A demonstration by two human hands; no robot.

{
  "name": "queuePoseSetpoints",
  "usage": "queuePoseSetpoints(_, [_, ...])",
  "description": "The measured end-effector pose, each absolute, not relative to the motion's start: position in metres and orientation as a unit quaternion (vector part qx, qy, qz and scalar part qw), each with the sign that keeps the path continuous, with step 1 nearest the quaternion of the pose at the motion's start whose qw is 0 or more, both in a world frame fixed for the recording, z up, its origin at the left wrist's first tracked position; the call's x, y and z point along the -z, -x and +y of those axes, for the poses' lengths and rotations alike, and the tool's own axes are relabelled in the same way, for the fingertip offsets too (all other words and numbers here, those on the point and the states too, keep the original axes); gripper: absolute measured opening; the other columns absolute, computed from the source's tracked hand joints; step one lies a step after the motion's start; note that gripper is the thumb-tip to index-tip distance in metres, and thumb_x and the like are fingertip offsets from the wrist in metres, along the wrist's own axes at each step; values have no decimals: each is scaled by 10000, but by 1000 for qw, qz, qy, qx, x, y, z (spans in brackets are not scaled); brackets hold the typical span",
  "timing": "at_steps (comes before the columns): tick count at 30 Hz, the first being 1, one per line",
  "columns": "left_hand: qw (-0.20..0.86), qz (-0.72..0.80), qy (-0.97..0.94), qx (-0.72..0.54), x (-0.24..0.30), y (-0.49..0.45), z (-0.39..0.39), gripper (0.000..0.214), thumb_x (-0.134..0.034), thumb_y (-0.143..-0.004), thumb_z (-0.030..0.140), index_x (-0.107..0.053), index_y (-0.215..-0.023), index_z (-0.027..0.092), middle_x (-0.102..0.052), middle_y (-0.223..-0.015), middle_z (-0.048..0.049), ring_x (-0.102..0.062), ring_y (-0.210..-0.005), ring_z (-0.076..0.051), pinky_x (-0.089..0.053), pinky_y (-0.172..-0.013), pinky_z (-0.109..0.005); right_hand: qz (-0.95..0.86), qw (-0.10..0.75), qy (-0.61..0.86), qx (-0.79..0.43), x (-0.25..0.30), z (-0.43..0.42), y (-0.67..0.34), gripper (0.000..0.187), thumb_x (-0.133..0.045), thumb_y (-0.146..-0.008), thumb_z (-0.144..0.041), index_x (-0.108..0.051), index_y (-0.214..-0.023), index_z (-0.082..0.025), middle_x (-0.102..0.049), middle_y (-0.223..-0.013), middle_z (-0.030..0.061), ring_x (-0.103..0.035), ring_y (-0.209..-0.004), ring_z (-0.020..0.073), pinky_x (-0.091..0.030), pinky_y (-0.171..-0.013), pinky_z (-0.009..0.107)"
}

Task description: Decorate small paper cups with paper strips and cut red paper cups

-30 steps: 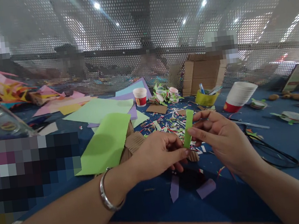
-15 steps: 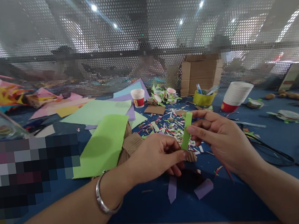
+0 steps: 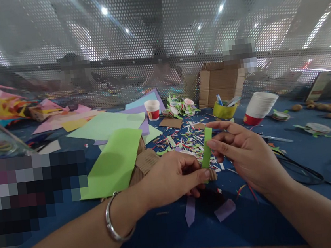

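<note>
A narrow green paper strip (image 3: pixel 207 148) stands nearly upright between my two hands. My left hand (image 3: pixel 171 177) pinches its lower end with thumb and fingers, and a small brown corrugated piece (image 3: pixel 212 174) peeks out beside those fingers. My right hand (image 3: pixel 243 153) pinches the strip's middle from the right, index finger stretched along its top. Both hands hover just above the blue table (image 3: pixel 171 227). A silver bangle (image 3: pixel 112 221) sits on my left wrist.
A green sheet (image 3: pixel 113 162) over brown corrugated card (image 3: pixel 147 160) lies left of my hands. Two purple scraps (image 3: pixel 208 210) lie below them, paper shreds (image 3: pixel 185 137) beyond. Farther back stand a small cup (image 3: pixel 152 109), stacked white cups (image 3: pixel 259 107), a yellow tub (image 3: pixel 225 109), a cardboard box (image 3: pixel 219 84). Black cables (image 3: pixel 302 172) run on the right.
The hands have kept their pinch on the green strip; the left hand's hold has slid slightly lower. The view has shifted a little.
</note>
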State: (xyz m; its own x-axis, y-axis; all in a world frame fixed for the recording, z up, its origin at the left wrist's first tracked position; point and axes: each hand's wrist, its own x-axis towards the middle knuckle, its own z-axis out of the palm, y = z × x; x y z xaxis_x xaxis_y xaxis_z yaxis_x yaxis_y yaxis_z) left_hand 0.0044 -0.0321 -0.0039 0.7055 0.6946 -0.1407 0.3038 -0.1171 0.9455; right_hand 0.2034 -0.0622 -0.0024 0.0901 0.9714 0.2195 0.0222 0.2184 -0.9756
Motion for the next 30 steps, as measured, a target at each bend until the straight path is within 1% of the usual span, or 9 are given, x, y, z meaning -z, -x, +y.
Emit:
queuePoseSetpoints(3, [487,334,-771,-238,2,-3,-30,354,-708,-887,516,-663,-787,179,-657,-701,10,-589,-627,-98,-432,-558,-196,-548,558,478,-400,1,-64,-202,527,-857,-803,-403,-653,-1242,-195,-674,-713,-37,-555,-605,109,-472,-546,230])
queuePoseSetpoints(5, [461,334,-777,-270,2,-3,-29,336,-710,-889,517,-712,-847,183,-676,-749,3,-559,-663,-102,-417,-584,-208,-558,549,487,-388,0,-64,-201,505,-851,-808,-408,-663,-1226,-196,-694,-740,-22,-570,-608,115,-487,-559,245])
queuePoseSetpoints(8, [474,346,-760,-280,3,-5,-27,310,-700,-895,485,-734,-888,177,-695,-784,-13,-572,-700,-120,-425,-616,-229,-568,536,494,-382,0,-66,-200,480,-844,-813,-413,-675,-1209,-200,-714,-756,-6,-602,-623,131,-503,-572,261])
queuePoseSetpoints(11, [499,346,-742,-284,2,-7,-27,227,-713,-877,386,-707,-815,168,-661,-721,7,-546,-663,-108,-407,-610,-230,-569,534,485,-394,2,-66,-200,474,-846,-813,-408,-676,-1211,-214,-714,-734,-19,-594,-604,121,-500,-568,251])
queuePoseSetpoints(14, [514,348,-731,-283,0,-8,-28,191,-711,-864,317,-670,-751,169,-598,-643,38,-484,-597,-86,-358,-563,-222,-561,537,476,-412,4,-66,-200,457,-849,-813,-397,-682,-1200,-218,-712,-724,-30,-579,-592,105,-488,-560,231])
queuePoseSetpoints(17, [513,352,-733,-276,-1,-7,-29,198,-705,-869,312,-652,-742,170,-571,-624,49,-456,-577,-80,-329,-537,-223,-549,534,477,-431,5,-65,-200,454,-857,-809,-393,-696,-1196,-219,-704,-711,-34,-574,-584,97,-475,-539,217])
queuePoseSetpoints(24, [487,345,-750,-284,-1,-6,-29,182,-676,-892,293,-647,-761,169,-555,-641,50,-456,-597,-81,-349,-558,-223,-530,544,465,-455,8,-65,-202,381,-865,-810,-373,-735,-1146,-249,-687,-701,-49,-576,-591,81,-459,-536,189])
queuePoseSetpoints(26, [476,348,-757,-281,-2,-6,-30,174,-674,-887,277,-644,-754,169,-558,-641,49,-461,-598,-82,-352,-560,-223,-522,548,468,-456,7,-65,-202,356,-882,-786,-380,-746,-1084,-239,-682,-692,-47,-569,-585,80,-453,-526,187])
queuePoseSetpoints(30, [485,347,-755,-273,-2,-6,-30,183,-687,-877,280,-640,-740,167,-554,-625,49,-461,-583,-82,-345,-545,-222,-527,550,480,-435,5,-64,-200,283,-895,-756,-408,-749,-867,-193,-654,-640,-34,-524,-542,72,-436,-496,188])
